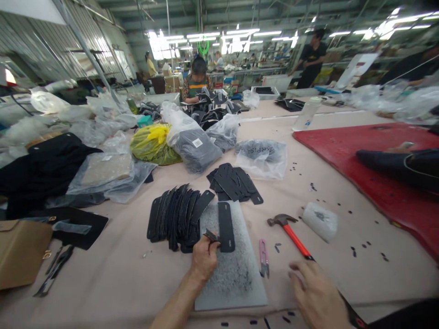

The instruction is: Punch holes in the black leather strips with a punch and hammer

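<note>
My left hand (204, 260) is closed in a pinch on a small metal punch tool (211, 236) over a white cutting board (233, 274). A black leather strap (226, 226) lies flat on the board just right of that tool. My right hand (317, 294) rests on the table with fingers spread, beside the black grip end of a hammer (291, 233) with a red handle; whether it touches the grip is unclear. Left of the board is a fanned stack of black straps (174, 217). A second pile of straps (235, 183) lies behind the board.
Small pink snips (264, 258) lie right of the board. A white plastic-wrapped roll (320, 221) sits past the hammer. A red mat (370, 164) bears another person's dark sleeve (398, 167). Plastic bags (192, 141) crowd the far table. Scissors (55, 269) and a brown box (20, 251) are left.
</note>
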A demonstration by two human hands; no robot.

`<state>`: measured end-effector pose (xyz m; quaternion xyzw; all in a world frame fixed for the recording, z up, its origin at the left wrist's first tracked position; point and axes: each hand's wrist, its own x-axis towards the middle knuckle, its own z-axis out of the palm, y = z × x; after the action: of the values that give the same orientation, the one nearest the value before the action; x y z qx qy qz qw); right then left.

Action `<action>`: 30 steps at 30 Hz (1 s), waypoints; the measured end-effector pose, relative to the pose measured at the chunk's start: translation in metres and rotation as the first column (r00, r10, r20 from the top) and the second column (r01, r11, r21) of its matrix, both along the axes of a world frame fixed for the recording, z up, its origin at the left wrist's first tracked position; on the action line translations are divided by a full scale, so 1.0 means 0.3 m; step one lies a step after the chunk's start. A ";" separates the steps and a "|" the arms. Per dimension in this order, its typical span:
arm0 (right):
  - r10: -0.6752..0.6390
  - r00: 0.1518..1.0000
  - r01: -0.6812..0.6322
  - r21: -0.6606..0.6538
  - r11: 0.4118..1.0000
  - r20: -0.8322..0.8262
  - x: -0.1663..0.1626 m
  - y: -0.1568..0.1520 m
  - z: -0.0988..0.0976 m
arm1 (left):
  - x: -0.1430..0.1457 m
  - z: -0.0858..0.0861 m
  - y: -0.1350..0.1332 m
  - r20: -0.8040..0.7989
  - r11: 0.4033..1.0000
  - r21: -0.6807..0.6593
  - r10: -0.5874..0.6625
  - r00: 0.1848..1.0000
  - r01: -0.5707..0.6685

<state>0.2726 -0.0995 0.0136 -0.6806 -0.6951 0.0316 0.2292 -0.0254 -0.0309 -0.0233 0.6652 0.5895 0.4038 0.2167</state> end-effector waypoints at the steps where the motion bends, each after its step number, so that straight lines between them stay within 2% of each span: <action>1: 0.016 1.000 -0.016 0.015 1.000 -0.003 -0.091 0.068 0.024 | 0.000 -0.002 0.000 -0.005 1.000 0.003 0.003 1.000 -0.003; 3: 0.021 1.000 -0.021 0.006 1.000 0.014 -0.268 0.189 0.056 | 0.000 -0.004 0.000 -0.008 1.000 0.017 0.005 1.000 -0.005; 5: 0.049 0.997 -0.046 -0.055 0.997 0.057 -0.411 0.275 0.054 | 0.002 -0.003 -0.003 -0.003 0.999 0.033 0.005 1.000 -0.005; 7: 0.058 0.993 -0.050 -0.084 0.995 0.104 -0.501 0.327 0.018 | 0.005 0.001 -0.007 0.003 0.999 0.035 0.008 1.000 -0.008; 9: 0.045 0.989 -0.034 -0.083 0.996 0.141 -0.536 0.354 -0.033 | 0.008 0.006 -0.012 0.008 1.000 0.027 0.009 1.000 -0.010; 13: -0.037 0.983 0.056 -0.103 0.993 0.178 -0.504 0.381 -0.091 | 0.011 0.017 -0.013 0.042 1.000 0.003 0.008 0.999 -0.008; 16: -0.085 0.983 0.108 -0.136 0.985 0.162 -0.490 0.392 -0.072 | 0.011 0.023 -0.009 0.067 1.000 -0.010 0.002 0.998 -0.002; 20: -0.044 0.991 0.060 -0.123 0.991 0.130 -0.540 0.402 -0.033 | 0.010 0.021 -0.006 0.092 1.000 -0.008 -0.007 0.996 0.008; 23: -0.042 0.994 0.053 -0.111 0.992 0.097 -0.549 0.418 -0.039 | 0.012 0.006 -0.012 0.090 1.000 0.030 0.000 0.996 -0.003; 26: 0.006 1.000 -0.006 -0.104 0.995 -0.003 -0.485 0.441 -0.076 | 0.014 -0.013 -0.021 0.071 0.999 0.048 0.017 0.997 -0.021; 30: -0.045 0.990 0.009 -0.267 0.964 -0.131 -0.342 0.483 -0.114 | 0.015 -0.022 -0.025 0.051 0.999 0.014 0.028 0.998 -0.029</action>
<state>0.1701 0.0453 -0.0206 -0.7109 -0.6579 0.1679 0.1831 -0.0208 -0.0386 -0.0298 0.6477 0.5902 0.4280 0.2211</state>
